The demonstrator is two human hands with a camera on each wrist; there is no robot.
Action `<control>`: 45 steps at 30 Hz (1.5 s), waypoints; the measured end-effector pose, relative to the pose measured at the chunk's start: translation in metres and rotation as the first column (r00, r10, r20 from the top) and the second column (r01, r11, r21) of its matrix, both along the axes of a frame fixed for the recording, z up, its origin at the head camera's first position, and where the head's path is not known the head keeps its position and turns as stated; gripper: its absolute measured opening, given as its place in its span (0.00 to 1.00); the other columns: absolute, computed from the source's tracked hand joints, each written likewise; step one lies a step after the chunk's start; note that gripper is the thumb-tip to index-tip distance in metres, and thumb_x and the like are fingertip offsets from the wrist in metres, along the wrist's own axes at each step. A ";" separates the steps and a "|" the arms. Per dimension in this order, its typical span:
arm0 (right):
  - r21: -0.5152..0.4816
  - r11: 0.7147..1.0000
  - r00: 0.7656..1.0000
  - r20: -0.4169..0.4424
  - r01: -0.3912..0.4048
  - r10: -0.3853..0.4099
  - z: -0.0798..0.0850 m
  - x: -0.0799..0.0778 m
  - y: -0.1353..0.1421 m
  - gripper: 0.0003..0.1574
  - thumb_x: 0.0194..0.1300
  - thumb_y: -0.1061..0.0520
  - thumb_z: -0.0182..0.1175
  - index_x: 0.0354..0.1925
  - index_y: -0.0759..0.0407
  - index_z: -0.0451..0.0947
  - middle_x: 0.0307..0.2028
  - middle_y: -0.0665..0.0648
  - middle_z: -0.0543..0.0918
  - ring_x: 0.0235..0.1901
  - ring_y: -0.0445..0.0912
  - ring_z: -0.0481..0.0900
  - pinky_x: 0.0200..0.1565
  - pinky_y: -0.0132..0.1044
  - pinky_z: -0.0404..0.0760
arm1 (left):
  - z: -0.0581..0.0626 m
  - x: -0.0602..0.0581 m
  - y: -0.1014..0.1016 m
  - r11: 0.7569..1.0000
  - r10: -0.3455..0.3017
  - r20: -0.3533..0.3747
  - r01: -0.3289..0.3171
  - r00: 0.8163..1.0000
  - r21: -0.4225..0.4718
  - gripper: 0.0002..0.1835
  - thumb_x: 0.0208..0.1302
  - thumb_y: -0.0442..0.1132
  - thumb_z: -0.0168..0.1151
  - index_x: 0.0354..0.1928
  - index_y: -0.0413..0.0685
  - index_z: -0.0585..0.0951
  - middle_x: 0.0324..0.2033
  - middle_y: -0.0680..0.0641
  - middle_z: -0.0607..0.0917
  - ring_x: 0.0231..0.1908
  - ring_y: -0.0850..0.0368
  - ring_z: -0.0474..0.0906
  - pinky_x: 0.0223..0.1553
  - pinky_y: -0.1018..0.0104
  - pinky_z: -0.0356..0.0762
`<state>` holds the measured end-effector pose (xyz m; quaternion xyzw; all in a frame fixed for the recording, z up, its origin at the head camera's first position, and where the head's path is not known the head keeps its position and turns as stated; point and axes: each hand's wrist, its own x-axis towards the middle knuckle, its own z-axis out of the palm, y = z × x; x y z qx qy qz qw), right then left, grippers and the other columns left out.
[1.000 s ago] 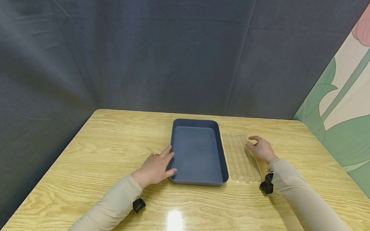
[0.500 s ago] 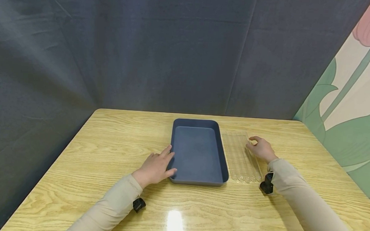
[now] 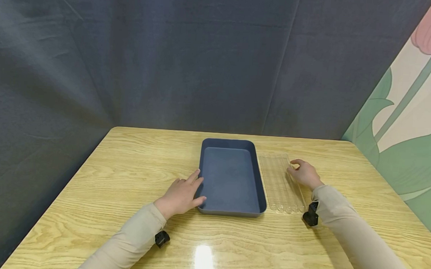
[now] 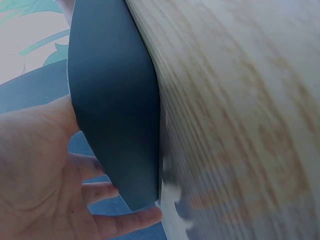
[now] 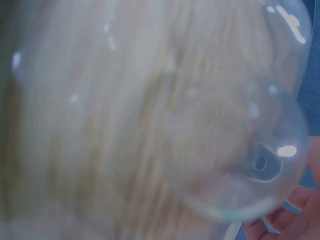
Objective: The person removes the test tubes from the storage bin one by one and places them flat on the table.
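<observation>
A dark blue rectangular tray [image 3: 229, 183] with raised walls lies on the table. My left hand [image 3: 181, 195] rests at its near-left corner, fingers spread across the left rim and thumb over the corner. In the left wrist view the tray's outer wall [image 4: 115, 100] stands against the fingers. To the right of the tray lies a clear ribbed plastic holder [image 3: 276, 185] with a scalloped near end. My right hand [image 3: 304, 173] touches its right edge, with thumb and forefinger bent and apart. The right wrist view shows the holder's rounded clear end [image 5: 230, 150] large, partly covering that hand.
A light wood-grain table [image 3: 120, 170] carries both things. Behind it hangs a dark blue cloth [image 3: 204, 61], and on the right stands a wall [image 3: 411, 119] painted with a flower. Black cameras [image 3: 310, 214] are strapped under both sleeves.
</observation>
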<state>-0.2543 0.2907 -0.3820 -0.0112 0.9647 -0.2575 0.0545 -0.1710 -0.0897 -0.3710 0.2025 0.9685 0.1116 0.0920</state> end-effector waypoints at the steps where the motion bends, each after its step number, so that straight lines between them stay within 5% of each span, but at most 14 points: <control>1: 0.000 1.000 1.000 0.001 0.003 -0.003 0.000 0.000 0.000 0.32 0.68 0.52 0.47 0.61 0.75 0.62 0.47 0.78 0.76 0.34 0.55 0.80 0.30 0.37 0.77 | 0.000 0.000 0.000 1.000 0.001 0.003 -0.001 1.000 0.000 0.33 0.68 0.54 0.51 0.69 0.43 0.62 0.72 0.42 0.53 0.59 0.37 0.71 0.65 0.42 0.59; 25: -0.026 1.000 1.000 0.017 0.004 -0.003 0.006 0.001 0.006 0.34 0.69 0.52 0.47 0.63 0.76 0.58 0.48 0.79 0.75 0.37 0.59 0.80 0.33 0.41 0.79 | -0.001 -0.001 0.000 1.000 -0.007 -0.005 0.007 1.000 0.002 0.34 0.68 0.55 0.50 0.69 0.43 0.61 0.72 0.42 0.52 0.59 0.37 0.70 0.65 0.42 0.59; 45: -0.065 0.996 0.994 -0.098 -0.060 0.054 0.039 0.006 -0.007 0.33 0.70 0.49 0.48 0.63 0.70 0.63 0.50 0.77 0.74 0.45 0.63 0.76 0.37 0.44 0.78 | 0.004 -0.006 -0.005 0.997 -0.067 -0.017 0.068 0.998 0.022 0.35 0.67 0.55 0.52 0.69 0.43 0.61 0.70 0.38 0.57 0.63 0.37 0.65 0.65 0.45 0.61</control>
